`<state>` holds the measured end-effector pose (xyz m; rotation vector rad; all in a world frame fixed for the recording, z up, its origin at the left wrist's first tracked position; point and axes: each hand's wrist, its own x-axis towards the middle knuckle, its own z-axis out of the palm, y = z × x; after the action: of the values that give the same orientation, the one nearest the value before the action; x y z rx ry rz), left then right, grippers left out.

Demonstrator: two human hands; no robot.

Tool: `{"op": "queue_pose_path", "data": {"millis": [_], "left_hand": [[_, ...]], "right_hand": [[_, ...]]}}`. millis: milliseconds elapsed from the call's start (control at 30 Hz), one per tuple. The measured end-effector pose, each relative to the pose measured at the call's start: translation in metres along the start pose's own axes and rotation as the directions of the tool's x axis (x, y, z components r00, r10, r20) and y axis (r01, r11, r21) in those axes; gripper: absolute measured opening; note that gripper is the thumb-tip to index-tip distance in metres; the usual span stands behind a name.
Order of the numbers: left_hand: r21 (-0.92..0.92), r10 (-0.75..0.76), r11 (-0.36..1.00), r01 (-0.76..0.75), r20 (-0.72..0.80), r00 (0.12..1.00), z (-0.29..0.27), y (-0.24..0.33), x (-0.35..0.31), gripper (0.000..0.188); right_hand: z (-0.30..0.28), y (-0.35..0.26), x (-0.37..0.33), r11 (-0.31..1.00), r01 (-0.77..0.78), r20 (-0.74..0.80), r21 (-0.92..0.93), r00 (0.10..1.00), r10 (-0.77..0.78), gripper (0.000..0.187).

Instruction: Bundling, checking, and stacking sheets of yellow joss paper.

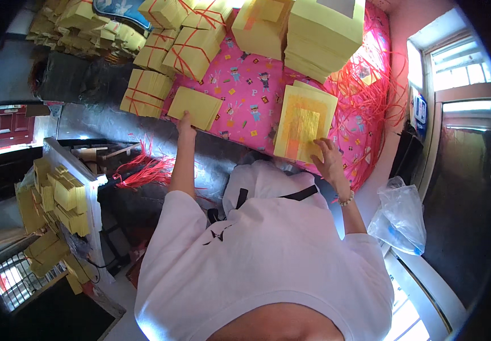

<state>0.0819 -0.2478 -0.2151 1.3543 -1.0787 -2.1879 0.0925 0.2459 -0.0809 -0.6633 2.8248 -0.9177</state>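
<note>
My left hand [186,126] grips the near edge of a low stack of plain yellow paper [199,106]. Its thumb lies on top, and the other fingers are mostly hidden. To the right, my right hand [329,161] has its fingers apart and slightly bent. Those fingertips reach the right edge of a yellow paper stack with an orange and gold foil patch [308,122]. Both stacks lie on a pink cloth [245,108] printed with cartoon figures.
Yellow bundles tied with red string [188,54] stand at the back left, beside tall untied stacks [322,40]. Loose red strings [370,96] cover the cloth's right side; more red string [150,167] hangs at left. A clear plastic bag [400,219] is at right.
</note>
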Motion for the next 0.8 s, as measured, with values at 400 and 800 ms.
{"op": "queue_pose_path", "data": {"millis": [400,800], "left_hand": [[0.475,0.128,0.875,-0.09,-0.05,0.99,-0.005,0.006,0.008,0.053],[0.485,0.31,0.369,-0.793,0.74,0.597,0.086,-0.03,-0.147,0.021]], "right_hand": [[0.001,0.0,-0.006,0.977,-0.001,0.103,-0.215,0.994,0.024,0.056],[-0.005,0.009,-0.008,0.992,0.129,0.013,0.013,0.992,-0.129,0.01]]}}
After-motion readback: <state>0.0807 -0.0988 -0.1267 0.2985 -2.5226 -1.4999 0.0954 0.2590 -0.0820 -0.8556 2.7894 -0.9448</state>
